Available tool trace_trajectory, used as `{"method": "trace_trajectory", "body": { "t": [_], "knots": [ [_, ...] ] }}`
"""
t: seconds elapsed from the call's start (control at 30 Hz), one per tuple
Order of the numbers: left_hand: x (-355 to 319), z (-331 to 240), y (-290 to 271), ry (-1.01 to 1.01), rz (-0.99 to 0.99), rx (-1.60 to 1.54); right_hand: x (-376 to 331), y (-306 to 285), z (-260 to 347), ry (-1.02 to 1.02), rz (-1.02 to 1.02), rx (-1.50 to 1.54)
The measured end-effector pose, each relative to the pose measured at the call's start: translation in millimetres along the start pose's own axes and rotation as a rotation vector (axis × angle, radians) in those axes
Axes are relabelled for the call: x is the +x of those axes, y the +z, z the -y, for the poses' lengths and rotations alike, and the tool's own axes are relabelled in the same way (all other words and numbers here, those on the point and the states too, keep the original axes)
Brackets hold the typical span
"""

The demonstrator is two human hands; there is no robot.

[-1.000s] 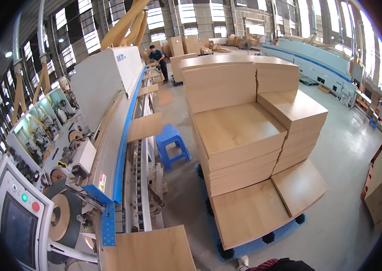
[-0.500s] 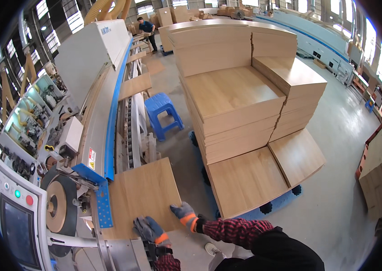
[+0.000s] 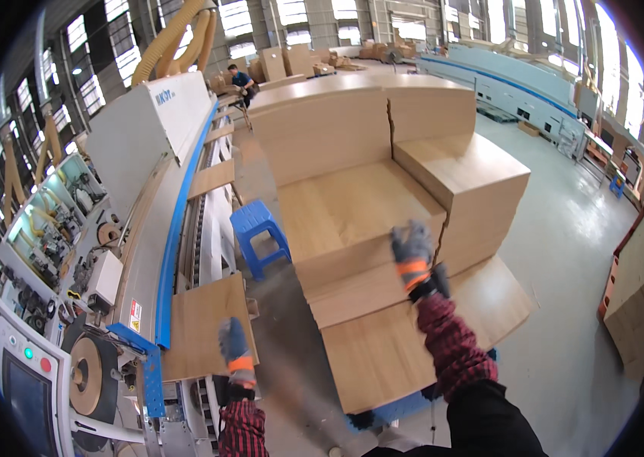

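My left hand (image 3: 236, 344), in a grey-blue work glove with an orange cuff, is over the right side of a wood-grain panel (image 3: 201, 324) on the machine's feed end. Its fingers look stretched out and grip nothing; whether they touch the panel I cannot tell. My right hand (image 3: 412, 250), gloved alike, reaches out to the front right edge of a tall stack of panels (image 3: 360, 202). Its fingers are apart and somewhat blurred, at the top panel's corner, with no panel lifted. A lower step of panels (image 3: 379, 346) lies beneath that forearm.
The long machine (image 3: 173, 251) with its blue rail runs away on the left, several panels lying along it. A control screen (image 3: 28, 388) stands near left. Between machine and stack sits a blue stool (image 3: 257, 232). A person (image 3: 242, 82) bends at the far end.
My right hand has left the panel on the machine and moved up and right to the stack. My left hand has shifted slightly left and up; the view has turned. The panel lies farther along the machine.
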State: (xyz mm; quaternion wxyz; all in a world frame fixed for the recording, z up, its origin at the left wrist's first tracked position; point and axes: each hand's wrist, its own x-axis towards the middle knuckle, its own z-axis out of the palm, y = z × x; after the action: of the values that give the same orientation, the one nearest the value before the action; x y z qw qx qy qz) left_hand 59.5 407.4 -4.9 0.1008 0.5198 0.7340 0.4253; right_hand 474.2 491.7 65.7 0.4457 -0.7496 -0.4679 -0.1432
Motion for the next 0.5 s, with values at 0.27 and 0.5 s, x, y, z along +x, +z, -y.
{"method": "trace_trajectory", "body": {
  "t": [0.27, 0.5],
  "knots": [
    [110.2, -25.9, 188.8, 0.192, 0.035, -0.587, 109.6, 45.4, -23.1, 0.054, 0.446, -0.452],
    [65.2, -107.4, 155.4, 0.093, 0.142, -0.487, 97.7, 36.4, -98.5, -0.094, 0.256, -0.388]
  ]
}}
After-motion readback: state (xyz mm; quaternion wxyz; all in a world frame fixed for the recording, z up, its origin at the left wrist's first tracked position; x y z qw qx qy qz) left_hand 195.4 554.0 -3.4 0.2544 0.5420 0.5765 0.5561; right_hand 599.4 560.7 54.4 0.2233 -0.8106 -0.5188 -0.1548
